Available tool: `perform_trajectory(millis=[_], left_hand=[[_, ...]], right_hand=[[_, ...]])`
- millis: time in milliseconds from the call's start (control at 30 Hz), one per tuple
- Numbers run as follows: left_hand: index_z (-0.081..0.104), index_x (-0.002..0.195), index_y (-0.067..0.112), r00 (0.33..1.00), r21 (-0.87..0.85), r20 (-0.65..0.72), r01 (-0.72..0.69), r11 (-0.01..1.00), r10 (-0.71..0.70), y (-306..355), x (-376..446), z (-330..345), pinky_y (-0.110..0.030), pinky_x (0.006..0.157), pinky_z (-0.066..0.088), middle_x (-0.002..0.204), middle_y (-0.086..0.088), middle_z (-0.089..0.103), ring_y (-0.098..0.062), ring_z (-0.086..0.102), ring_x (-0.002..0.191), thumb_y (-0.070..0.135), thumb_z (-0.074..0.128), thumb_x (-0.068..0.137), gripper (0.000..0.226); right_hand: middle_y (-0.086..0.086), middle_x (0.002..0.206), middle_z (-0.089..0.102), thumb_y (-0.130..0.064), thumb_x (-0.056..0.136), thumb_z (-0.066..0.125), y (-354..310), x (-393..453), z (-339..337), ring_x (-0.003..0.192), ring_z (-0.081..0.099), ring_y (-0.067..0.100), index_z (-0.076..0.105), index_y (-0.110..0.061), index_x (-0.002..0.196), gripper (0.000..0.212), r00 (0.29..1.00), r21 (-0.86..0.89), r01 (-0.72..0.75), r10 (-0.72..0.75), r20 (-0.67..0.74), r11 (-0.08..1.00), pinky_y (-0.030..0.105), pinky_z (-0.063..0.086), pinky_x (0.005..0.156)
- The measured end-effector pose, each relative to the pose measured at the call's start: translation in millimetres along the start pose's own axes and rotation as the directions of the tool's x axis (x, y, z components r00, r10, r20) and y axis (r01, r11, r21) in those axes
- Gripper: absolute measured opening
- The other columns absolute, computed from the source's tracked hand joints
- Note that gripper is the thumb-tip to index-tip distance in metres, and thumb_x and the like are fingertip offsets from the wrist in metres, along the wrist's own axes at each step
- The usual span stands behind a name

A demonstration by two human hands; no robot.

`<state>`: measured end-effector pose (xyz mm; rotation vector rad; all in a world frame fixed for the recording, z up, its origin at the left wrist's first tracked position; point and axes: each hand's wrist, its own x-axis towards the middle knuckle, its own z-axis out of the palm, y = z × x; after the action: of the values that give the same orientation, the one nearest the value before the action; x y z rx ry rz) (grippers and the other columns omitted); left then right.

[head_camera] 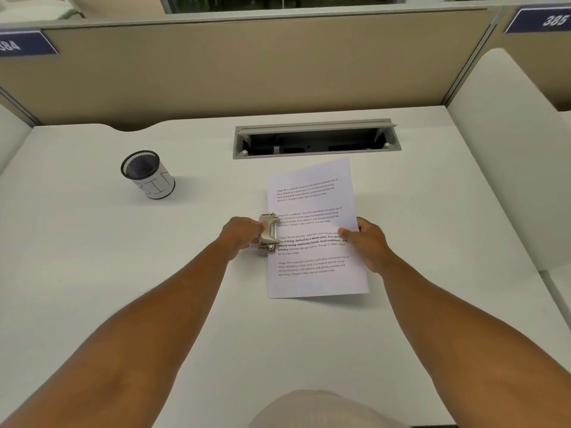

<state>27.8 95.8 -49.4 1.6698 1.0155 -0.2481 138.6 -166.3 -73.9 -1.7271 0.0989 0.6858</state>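
As left hand (239,233) grips one punch (269,233); right hand (369,244) pinches one sheet (313,273); one cup (149,177).

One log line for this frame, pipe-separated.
left hand: grips hole punch | right hand: pinches printed sheet, right edge | hole punch: at sheet's left edge | mesh cup: far left, untouched

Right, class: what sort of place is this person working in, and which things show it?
Probably an office or study cubicle: a partition behind the white desk, numbered plates like 385, a cable hatch in the desktop. The left hand grips a hole punch; the right hand pinches the sheet.
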Motion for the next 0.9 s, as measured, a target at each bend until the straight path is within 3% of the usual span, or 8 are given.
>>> perform_trajectory(millis=[233,533,633,767,900], left_hand=[[0.067,0.09,0.012,1.0,0.005,-0.011,0.025,1.0,-0.025,-2.8,0.5,3.8,-0.027,0.075,0.048,0.092,-0.006,0.071,-0.02,0.07,0.081,0.027,0.069,0.089,0.015],[0.069,0.093,0.009,0.997,-0.005,-0.016,0.074,0.997,-0.074,-4.1,-0.9,4.1,-0.02,0.061,0.049,0.092,-0.008,0.07,-0.019,0.069,0.075,0.019,0.07,0.087,0.012],[0.07,0.102,0.003,0.996,0.012,-0.023,0.089,0.996,-0.088,-2.7,-0.3,4.8,-0.018,0.054,0.049,0.092,-0.009,0.07,-0.015,0.067,0.067,0.019,0.07,0.087,0.022],[0.068,0.112,-0.002,0.994,0.037,-0.027,0.104,0.994,-0.103,-0.4,-0.3,5.7,-0.024,0.068,0.05,0.093,-0.011,0.068,-0.021,0.065,0.077,0.019,0.068,0.088,0.031],[0.067,0.116,0.003,0.994,0.049,-0.009,0.112,0.992,-0.112,3.6,-1.9,5.3,-0.025,0.07,0.054,0.097,-0.009,0.069,-0.02,0.065,0.077,0.02,0.068,0.09,0.031]], right_hand=[[0.002,0.102,0.074,-0.011,0.085,0.068,5.6,2.3,-0.1,0.087,0.071,0.023,0.069,-0.024,0.098,0.018,1.0,-0.01,-0.03,0.03,-0.003,0.999,0.035,0.057,0.079],[0.0,0.1,0.075,-0.013,0.084,0.07,8.9,4.8,0.6,0.089,0.072,0.022,0.07,-0.024,0.094,0.015,0.998,-0.027,-0.065,0.065,0.001,0.998,0.037,0.058,0.081],[0.0,0.1,0.075,-0.012,0.084,0.069,10.0,4.3,1.6,0.087,0.072,0.021,0.07,-0.024,0.093,0.015,0.997,-0.018,-0.073,0.073,-0.004,0.997,0.034,0.057,0.077],[0.003,0.103,0.074,-0.011,0.085,0.068,11.7,3.9,2.4,0.092,0.071,0.026,0.069,-0.021,0.098,0.017,0.997,-0.018,-0.08,0.08,0.0,0.997,0.041,0.057,0.085],[0.002,0.103,0.073,-0.011,0.086,0.067,10.9,2.8,3.5,0.088,0.071,0.023,0.068,-0.022,0.097,0.016,0.996,-0.022,-0.093,0.093,-0.005,0.995,0.037,0.057,0.08]])
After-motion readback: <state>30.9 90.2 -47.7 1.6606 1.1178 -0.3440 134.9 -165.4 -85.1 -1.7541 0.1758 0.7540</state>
